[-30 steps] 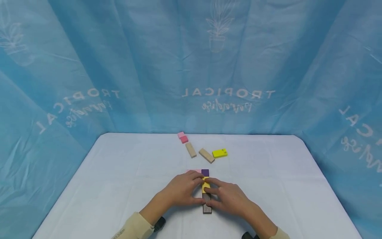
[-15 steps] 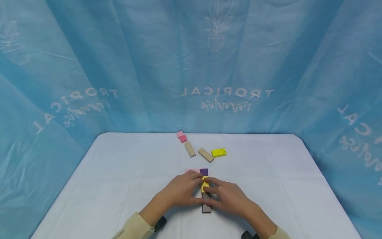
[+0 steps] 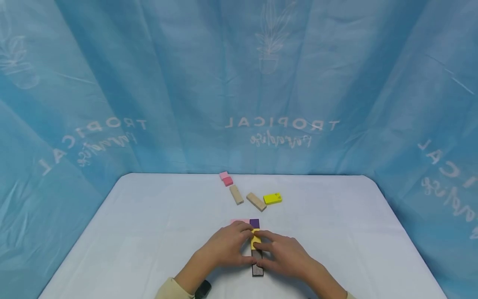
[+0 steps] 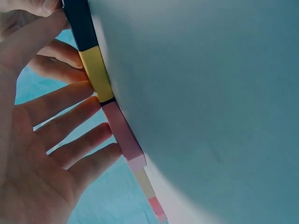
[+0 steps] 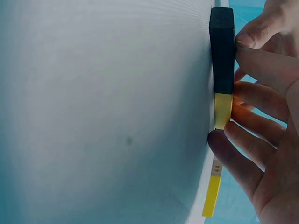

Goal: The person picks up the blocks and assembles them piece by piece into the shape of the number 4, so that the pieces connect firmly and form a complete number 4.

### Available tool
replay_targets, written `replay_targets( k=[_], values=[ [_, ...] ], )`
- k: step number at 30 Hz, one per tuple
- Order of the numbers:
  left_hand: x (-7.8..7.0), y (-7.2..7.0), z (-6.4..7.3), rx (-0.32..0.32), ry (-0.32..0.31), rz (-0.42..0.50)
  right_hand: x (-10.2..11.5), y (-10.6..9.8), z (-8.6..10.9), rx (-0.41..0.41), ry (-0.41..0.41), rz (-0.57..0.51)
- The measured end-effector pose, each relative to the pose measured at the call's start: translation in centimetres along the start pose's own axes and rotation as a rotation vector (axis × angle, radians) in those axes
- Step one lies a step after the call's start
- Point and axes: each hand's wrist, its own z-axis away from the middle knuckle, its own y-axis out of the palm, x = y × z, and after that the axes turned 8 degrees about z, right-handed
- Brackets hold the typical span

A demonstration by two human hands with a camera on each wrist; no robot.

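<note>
In the head view, both hands meet over a straight row of flat-lying blocks on the white table. My left hand [image 3: 231, 246] touches the row's left side with extended fingers, its thumb at the black block [image 3: 257, 270]. From the right, the fingers of my right hand [image 3: 285, 254] lie against the yellow block [image 3: 255, 239], and that thumb also touches the black one. Beyond the yellow block comes a dark purple block [image 3: 254, 224]. A pink block [image 4: 122, 128] extends leftward from it, partly hidden by my left hand in the head view.
Farther back lie two plain wooden blocks [image 3: 256, 202], a bright yellow block [image 3: 272, 198] and two small pink-red blocks [image 3: 228, 181]. A blue printed curtain [image 3: 186, 104] surrounds the white table [image 3: 149, 224] at the back and sides.
The head view has tilted slightly, so everything sits a little lower in it. Both hands keep their places against the row, and the blocks show no visible shift.
</note>
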Motion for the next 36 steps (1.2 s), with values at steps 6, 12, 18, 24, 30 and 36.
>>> replay_targets(
  k=[6,12,18,24,30,36],
  values=[
    [-0.19,-0.21,0.04,-0.018,0.013,-0.029,0.11,-0.13,0.16,-0.003,0.023,0.015],
    [-0.22,-0.56,0.0,-0.016,0.02,-0.044,0.15,-0.5,0.05,0.006,0.026,0.008],
    [0.09,-0.36,-0.03,-0.025,0.028,-0.044,0.15,-0.55,-0.04,0.011,0.026,0.008],
    [0.22,-0.17,0.07,-0.027,0.029,-0.037,0.09,-0.37,-0.06,0.006,0.021,0.001],
    [0.12,-0.12,0.26,-0.019,0.017,-0.033,0.27,-0.42,-0.21,0.032,0.032,-0.025],
    [-0.01,-0.06,0.36,-0.014,0.008,-0.018,0.19,-0.39,-0.18,0.047,0.032,-0.059]
  ],
)
